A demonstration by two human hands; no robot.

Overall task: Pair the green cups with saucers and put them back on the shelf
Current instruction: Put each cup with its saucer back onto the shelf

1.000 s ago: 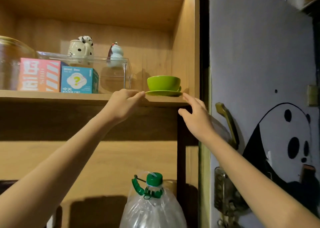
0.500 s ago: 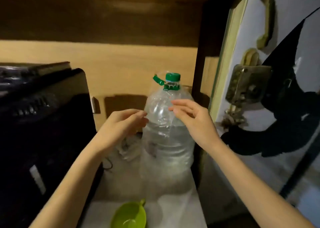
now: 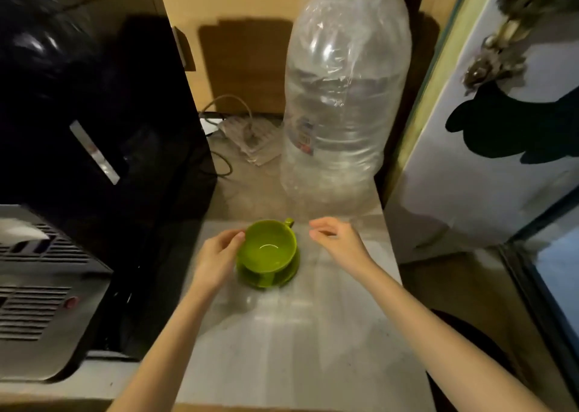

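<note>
A green cup stands upright and empty on a green saucer on the pale countertop, its handle pointing away toward the big bottle. My left hand is at the cup's left side, fingertips touching or nearly touching its rim, fingers apart. My right hand hovers to the right of the cup, fingers loosely curled and holding nothing, a short gap from the cup. The upper shelf is out of view.
A large clear plastic water bottle with a green cap stands just behind the cup. A black appliance and a grey vented machine fill the left. Cables and a power strip lie at the back. A door with a panda drawing is on the right.
The view dropped from the shelf, where one cup on its saucer stood, to the countertop. Both hands came down from the shelf edge to either side of a second cup and saucer.
</note>
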